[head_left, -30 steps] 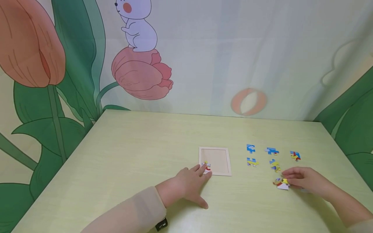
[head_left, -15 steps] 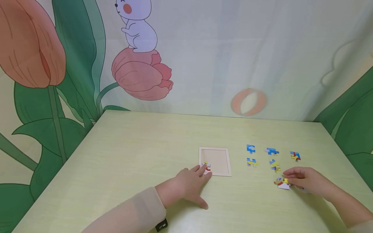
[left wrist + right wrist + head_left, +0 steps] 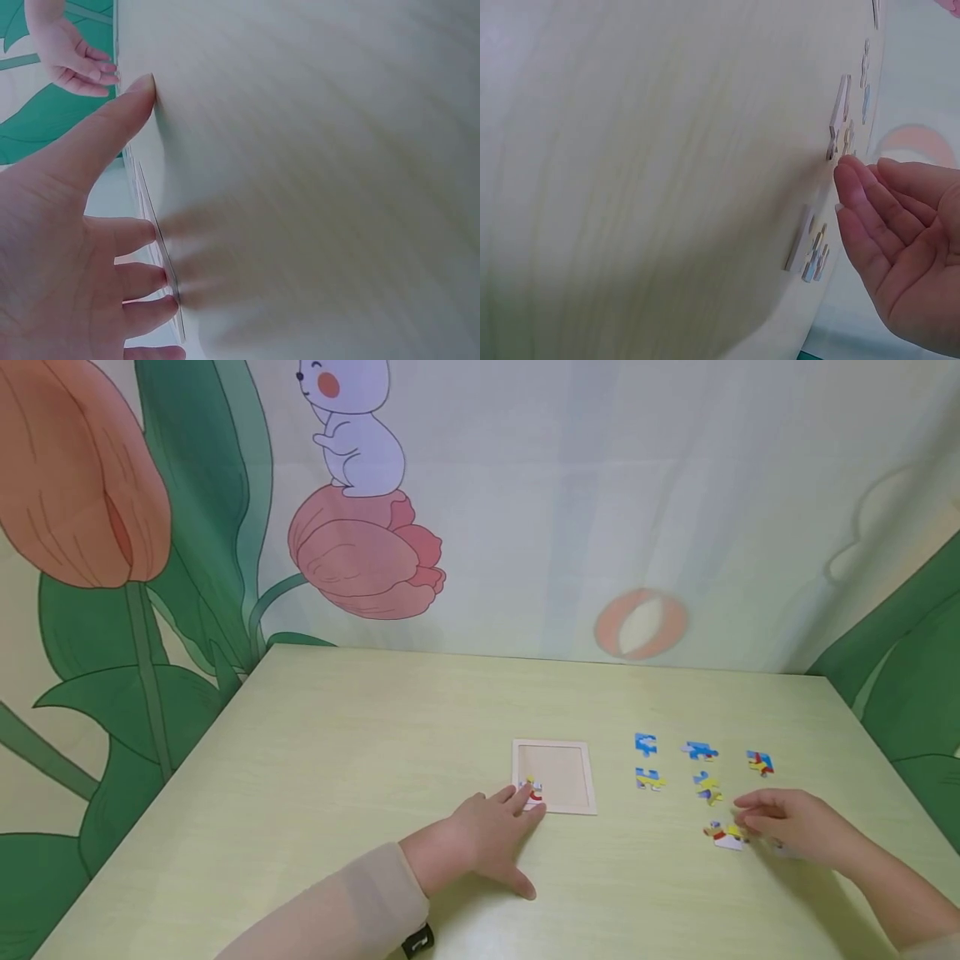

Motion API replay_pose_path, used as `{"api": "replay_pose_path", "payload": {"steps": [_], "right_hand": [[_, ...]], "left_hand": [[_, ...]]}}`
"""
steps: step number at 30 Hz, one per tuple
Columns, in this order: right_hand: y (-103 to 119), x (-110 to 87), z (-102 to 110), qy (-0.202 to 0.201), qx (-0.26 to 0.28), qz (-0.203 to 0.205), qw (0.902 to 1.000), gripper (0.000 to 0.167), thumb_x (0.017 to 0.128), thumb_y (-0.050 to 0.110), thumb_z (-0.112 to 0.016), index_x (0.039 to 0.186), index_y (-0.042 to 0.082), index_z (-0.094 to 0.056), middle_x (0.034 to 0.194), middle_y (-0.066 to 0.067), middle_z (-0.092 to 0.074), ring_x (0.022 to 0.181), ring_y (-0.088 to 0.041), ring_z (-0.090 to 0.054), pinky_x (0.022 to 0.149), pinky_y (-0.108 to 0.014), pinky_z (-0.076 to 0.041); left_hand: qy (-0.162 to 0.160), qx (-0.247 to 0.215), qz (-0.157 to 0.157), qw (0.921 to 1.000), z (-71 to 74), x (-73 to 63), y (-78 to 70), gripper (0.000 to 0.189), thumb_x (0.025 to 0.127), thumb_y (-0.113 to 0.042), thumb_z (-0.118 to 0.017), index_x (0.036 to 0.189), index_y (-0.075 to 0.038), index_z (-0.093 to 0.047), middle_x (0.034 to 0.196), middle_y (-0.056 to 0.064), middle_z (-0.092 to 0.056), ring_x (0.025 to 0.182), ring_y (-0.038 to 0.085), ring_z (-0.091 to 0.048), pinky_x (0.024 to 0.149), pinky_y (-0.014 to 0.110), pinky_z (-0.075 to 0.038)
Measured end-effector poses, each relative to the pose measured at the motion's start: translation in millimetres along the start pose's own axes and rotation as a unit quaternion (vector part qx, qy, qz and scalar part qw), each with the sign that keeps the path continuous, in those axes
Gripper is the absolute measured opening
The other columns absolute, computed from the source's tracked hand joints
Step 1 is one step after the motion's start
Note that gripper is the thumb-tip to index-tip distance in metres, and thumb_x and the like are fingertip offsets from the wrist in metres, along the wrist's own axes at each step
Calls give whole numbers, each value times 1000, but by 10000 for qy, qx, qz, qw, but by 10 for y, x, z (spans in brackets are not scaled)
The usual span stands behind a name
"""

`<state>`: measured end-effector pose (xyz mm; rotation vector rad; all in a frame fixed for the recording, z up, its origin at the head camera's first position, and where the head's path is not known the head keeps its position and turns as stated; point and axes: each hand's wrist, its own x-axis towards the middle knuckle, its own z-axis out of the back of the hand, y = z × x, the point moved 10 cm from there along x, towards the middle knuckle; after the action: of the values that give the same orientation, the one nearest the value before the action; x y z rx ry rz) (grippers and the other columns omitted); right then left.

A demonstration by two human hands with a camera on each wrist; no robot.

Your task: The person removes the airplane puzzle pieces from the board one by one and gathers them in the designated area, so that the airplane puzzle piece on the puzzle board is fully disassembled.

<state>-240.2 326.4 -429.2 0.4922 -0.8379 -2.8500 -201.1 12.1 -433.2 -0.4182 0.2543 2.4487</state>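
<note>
In the head view a shallow wooden puzzle tray (image 3: 591,779) lies on the table. One puzzle piece (image 3: 535,796) sits in its near-left corner. My left hand (image 3: 487,837), fingers spread, rests over that corner and partly covers the piece. Farther right, my right hand (image 3: 801,827) hovers beside a white, red and yellow puzzle piece (image 3: 724,837), fingertips just above its right end. The right wrist view shows that hand's fingers (image 3: 889,217) gently bent with nothing between them. A second piece (image 3: 784,850) lies mostly hidden beneath the right hand.
Several blue and yellow puzzle pieces lie in loose rows right of the tray, among them a corner-like blue one (image 3: 646,744) and a red-yellow one (image 3: 760,763). Behind the table (image 3: 390,718) hangs a printed curtain (image 3: 510,527).
My right hand has drawn slightly right and up off the white, red and yellow puzzle piece, letting go of it. The left hand stays still.
</note>
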Motion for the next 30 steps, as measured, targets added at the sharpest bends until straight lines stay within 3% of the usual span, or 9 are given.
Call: {"api": "replay_pose_path", "payload": {"steps": [4, 9, 14, 23, 30], "right_hand": [[66, 14, 8, -138, 9, 80, 9999, 36, 90, 20, -61, 116, -6, -60, 108, -17, -64, 95, -27, -60, 81, -44, -50], [226, 91, -55, -106, 771, 334, 9964, 35, 92, 17, -59, 116, -8, -58, 106, -16, -66, 93, -24, -64, 76, -30, -52], [401, 192, -139, -55, 1227, 381, 9917, 38, 92, 20, -59, 118, -7, -57, 107, -16, -65, 93, -24, -64, 77, -30, -52], [877, 394, -353, 214, 1446, 802, 9860, 35, 93, 19, -57, 117, -7, -57, 104, -14, -67, 93, -24, -64, 80, -37, -52], [1251, 556, -586, 315, 1440, 937, 9846, 27, 92, 14, -59, 112, -3, -62, 97, -9, -69, 88, -21, -64, 77, -32, -51]], "left_hand": [[7, -46, -5, 10000, 6, -8, 2, 101, 69, -76, -57, 149, -25, -23, 155, 4, -16, 139, 21, -22, 101, 43, -35], [-25, -147, -64, 9999, 18, -14, 17, 97, 71, -74, -57, 149, -25, -24, 154, 3, -17, 138, 21, -22, 103, 45, -32], [-123, -337, -169, 9992, 25, -13, 39, 92, 74, -69, -59, 148, -25, -27, 154, 4, -18, 138, 22, -23, 104, 46, -30], [-351, -56, -278, 9990, 39, -5, 61, 80, 83, -60, -57, 146, -18, -32, 153, 4, -23, 136, 21, -28, 103, 45, -33], [-377, -30, -251, 9990, 43, 22, 55, 75, 84, -57, -57, 139, -10, -39, 151, 6, -27, 135, 20, -31, 101, 42, -36]]}}
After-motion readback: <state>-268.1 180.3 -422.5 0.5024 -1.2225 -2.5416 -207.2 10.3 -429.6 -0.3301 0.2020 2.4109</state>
